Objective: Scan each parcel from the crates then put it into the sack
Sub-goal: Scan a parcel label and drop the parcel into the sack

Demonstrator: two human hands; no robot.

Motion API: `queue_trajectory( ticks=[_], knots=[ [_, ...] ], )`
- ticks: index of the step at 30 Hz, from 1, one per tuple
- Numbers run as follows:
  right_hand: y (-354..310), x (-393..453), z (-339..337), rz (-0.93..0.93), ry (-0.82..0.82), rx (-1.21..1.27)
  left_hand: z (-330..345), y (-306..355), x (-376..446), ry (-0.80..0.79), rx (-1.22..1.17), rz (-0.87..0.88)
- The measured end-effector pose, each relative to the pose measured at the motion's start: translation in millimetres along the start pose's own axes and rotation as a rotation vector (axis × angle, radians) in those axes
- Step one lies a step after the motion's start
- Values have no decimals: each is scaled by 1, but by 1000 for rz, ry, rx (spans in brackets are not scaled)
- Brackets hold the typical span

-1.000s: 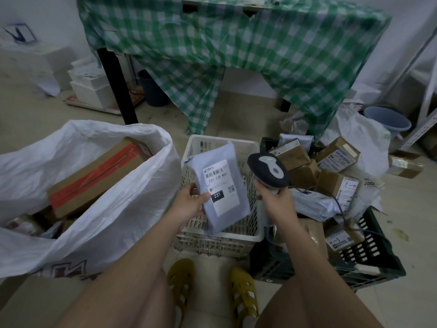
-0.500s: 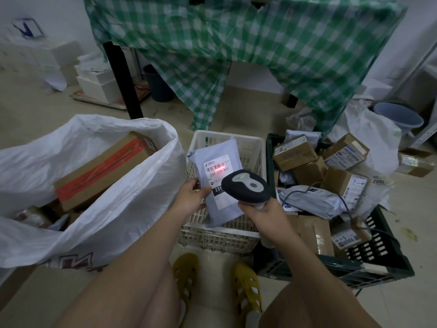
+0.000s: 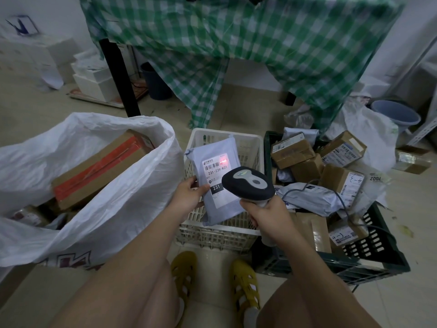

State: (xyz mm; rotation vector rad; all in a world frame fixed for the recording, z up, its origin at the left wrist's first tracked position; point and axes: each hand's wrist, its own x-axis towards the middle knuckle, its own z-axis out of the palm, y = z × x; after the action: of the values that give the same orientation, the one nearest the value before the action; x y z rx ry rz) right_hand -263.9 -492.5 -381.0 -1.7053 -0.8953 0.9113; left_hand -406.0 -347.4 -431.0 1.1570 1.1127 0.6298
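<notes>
My left hand (image 3: 189, 194) grips a grey poly-bag parcel (image 3: 218, 185) by its left edge, label facing me, above the white crate (image 3: 246, 233). A red scanner spot glows on the label's barcode. My right hand (image 3: 269, 215) holds the black barcode scanner (image 3: 248, 183) by its handle, its head aimed at the label from the right. The white sack (image 3: 123, 192) gapes open at the left, with a brown box with red tape (image 3: 99, 169) inside. The dark green crate (image 3: 376, 256) at the right is heaped with cardboard boxes and grey bags.
A table draped in green check cloth (image 3: 236, 43) stands just beyond the crates, one black leg (image 3: 119, 74) by the sack. White boxes (image 3: 94, 84) sit at the back left, a blue bucket (image 3: 395, 114) at the back right. My feet in yellow shoes (image 3: 212, 280) rest below the white crate.
The scanner swung down from upright and now aims at the label. The red spot on the barcode has shifted slightly right. The parcel stays in my left hand.
</notes>
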Motion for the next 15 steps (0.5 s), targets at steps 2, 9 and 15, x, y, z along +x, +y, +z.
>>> queue_trajectory(
  ticks=[2,9,15],
  knots=[
    [0,0,0,2,-1,-1,0,0,0,0,4,-1],
    [2,3,-1,9,-4,21,3,3,-5,11,10,6],
    [-11,-2,6,-19,112,94,1,15,-41,49,-23,117]
  ],
)
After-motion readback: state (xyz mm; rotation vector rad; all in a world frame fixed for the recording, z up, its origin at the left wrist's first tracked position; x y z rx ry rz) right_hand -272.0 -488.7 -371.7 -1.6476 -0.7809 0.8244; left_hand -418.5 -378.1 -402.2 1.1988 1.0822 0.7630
